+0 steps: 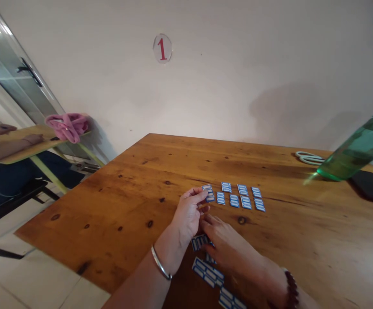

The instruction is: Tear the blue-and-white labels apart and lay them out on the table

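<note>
green bottle (355,150), contents unclear; left hand (187,213) pinches 1 blue-bordered card (209,193); right hand (223,236) bent, grip unclear.

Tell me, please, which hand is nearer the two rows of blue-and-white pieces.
Left. The left hand is at the left end of the rows, holding a piece; the right hand is lower in view, beside loose pieces.

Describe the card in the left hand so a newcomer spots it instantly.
On the wooden table, find the left hand, its wrist wearing a silver bangle. The blue-and-white card is at its thumb. The similar cards in two rows just to the right lie with no hand on them; this one is held.
</note>
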A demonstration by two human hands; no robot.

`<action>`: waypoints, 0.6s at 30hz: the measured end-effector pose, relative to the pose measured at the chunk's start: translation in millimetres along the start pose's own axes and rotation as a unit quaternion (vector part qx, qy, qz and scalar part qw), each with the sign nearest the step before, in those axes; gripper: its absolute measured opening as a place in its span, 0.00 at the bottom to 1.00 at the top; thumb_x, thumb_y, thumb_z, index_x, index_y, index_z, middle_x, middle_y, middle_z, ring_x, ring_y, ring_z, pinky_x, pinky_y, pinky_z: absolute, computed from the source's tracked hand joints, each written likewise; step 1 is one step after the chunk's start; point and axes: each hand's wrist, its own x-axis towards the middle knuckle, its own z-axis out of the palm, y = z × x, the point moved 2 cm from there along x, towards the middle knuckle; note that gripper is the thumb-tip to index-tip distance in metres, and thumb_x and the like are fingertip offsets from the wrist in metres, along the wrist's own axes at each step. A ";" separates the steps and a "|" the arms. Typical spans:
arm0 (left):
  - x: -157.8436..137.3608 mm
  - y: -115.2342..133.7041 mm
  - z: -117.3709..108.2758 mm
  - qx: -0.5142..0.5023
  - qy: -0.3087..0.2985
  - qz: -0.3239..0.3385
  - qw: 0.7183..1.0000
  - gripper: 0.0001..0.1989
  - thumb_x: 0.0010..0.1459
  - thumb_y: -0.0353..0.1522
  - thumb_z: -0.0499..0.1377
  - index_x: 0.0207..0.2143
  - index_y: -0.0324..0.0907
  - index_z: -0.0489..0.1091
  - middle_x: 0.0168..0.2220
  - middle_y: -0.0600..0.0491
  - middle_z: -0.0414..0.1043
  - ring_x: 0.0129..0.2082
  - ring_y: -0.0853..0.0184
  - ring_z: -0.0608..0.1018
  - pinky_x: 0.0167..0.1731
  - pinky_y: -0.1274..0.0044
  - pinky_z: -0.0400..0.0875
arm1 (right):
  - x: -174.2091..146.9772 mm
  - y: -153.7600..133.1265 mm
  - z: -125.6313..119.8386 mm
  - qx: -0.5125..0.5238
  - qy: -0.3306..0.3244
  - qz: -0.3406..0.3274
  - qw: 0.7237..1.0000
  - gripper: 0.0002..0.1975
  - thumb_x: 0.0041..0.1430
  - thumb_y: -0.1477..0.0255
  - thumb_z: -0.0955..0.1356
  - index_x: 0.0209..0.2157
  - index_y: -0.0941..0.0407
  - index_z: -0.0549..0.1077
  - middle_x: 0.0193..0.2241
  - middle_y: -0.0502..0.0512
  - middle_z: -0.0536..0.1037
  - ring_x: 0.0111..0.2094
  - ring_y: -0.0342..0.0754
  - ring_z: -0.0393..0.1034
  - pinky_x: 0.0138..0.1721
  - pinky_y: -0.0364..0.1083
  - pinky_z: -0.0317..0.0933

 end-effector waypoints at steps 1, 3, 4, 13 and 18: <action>0.2 1.1 -0.3 -0.002 0.002 0.001 1.000 0.11 0.35 0.26 0.65 0.22 0.40 0.64 0.21 0.57 0.69 0.21 0.73 0.70 0.22 0.81 0.61 | 1.5 -1.2 -0.1 -0.008 -0.006 0.000 1.000 0.16 0.47 0.78 0.63 0.41 0.60 0.67 0.44 0.63 0.69 0.46 0.55 0.61 0.45 0.50 0.57; 0.7 2.9 -0.9 -0.005 0.004 0.004 1.000 0.11 0.35 0.27 0.65 0.21 0.40 0.65 0.21 0.57 0.69 0.22 0.73 0.71 0.22 0.81 0.61 | 3.6 -3.9 -0.9 -0.027 -0.016 -0.005 0.999 0.17 0.46 0.79 0.63 0.41 0.61 0.67 0.44 0.64 0.69 0.44 0.55 0.63 0.43 0.50 0.58; 0.8 3.6 -1.2 -0.007 0.005 0.005 1.000 0.11 0.35 0.27 0.65 0.21 0.40 0.65 0.21 0.57 0.69 0.22 0.73 0.71 0.22 0.81 0.61 | 4.3 -5.2 -1.3 -0.036 -0.022 -0.007 0.999 0.17 0.46 0.80 0.63 0.41 0.61 0.67 0.43 0.64 0.69 0.43 0.55 0.64 0.42 0.50 0.59; 0.1 4.1 -1.9 -0.001 0.002 0.027 1.000 0.12 0.33 0.28 0.66 0.21 0.40 0.64 0.22 0.57 0.69 0.22 0.73 0.71 0.22 0.81 0.60 | 3.1 -10.5 5.6 -0.048 -0.017 0.007 0.999 0.16 0.45 0.82 0.62 0.39 0.63 0.68 0.41 0.66 0.72 0.41 0.57 0.66 0.39 0.49 0.58; -1.6 3.0 -0.5 0.016 0.002 0.054 0.998 0.13 0.32 0.29 0.67 0.20 0.40 0.65 0.21 0.59 0.68 0.22 0.74 0.70 0.21 0.82 0.59 | -7.9 7.4 -6.6 0.108 0.096 0.055 0.988 0.05 0.46 0.78 0.63 0.23 0.58 0.70 0.25 0.54 0.74 0.28 0.49 0.66 0.28 0.44 0.55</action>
